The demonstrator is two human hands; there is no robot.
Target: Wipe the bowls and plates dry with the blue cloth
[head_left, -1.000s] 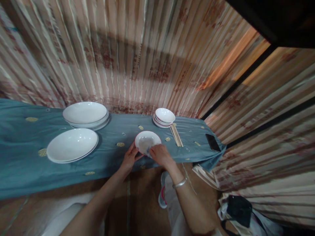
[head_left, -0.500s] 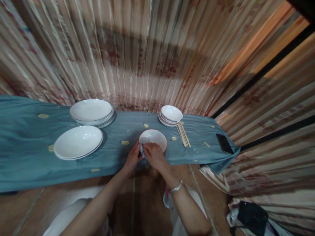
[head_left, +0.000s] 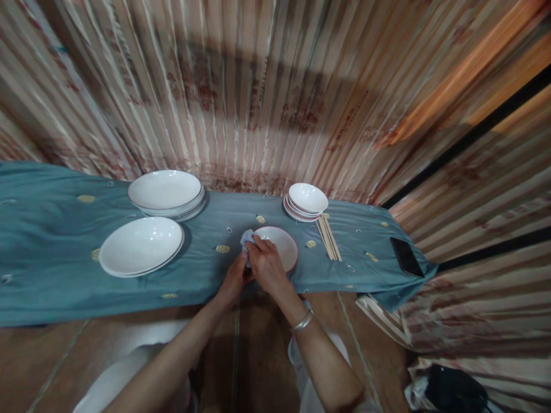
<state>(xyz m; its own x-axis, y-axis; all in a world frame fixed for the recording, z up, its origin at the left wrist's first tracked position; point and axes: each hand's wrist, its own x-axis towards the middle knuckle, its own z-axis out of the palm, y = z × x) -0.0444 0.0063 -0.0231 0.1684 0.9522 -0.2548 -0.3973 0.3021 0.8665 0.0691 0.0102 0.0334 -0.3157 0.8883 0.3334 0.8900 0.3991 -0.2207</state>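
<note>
A white bowl with a red rim [head_left: 282, 245] is at the front of the cloth-covered table. My left hand [head_left: 235, 278] grips the bowl's near left side, its fingers partly hidden behind my right hand. Closed around a crumpled pale blue cloth [head_left: 247, 238], my right hand [head_left: 266, 261] presses it over the bowl's left rim. Part of the bowl's inside is covered by that hand.
On the left stand a stack of white plates [head_left: 166, 189] and, nearer, white dishes [head_left: 140, 246]. Small bowls [head_left: 307, 198] are stacked at the back right, beside wooden chopsticks [head_left: 329, 238]. A black phone [head_left: 406, 256] lies at the table's right end.
My right hand has moved the cloth from inside the bowl up to its left rim. The whole view has shifted slightly.
</note>
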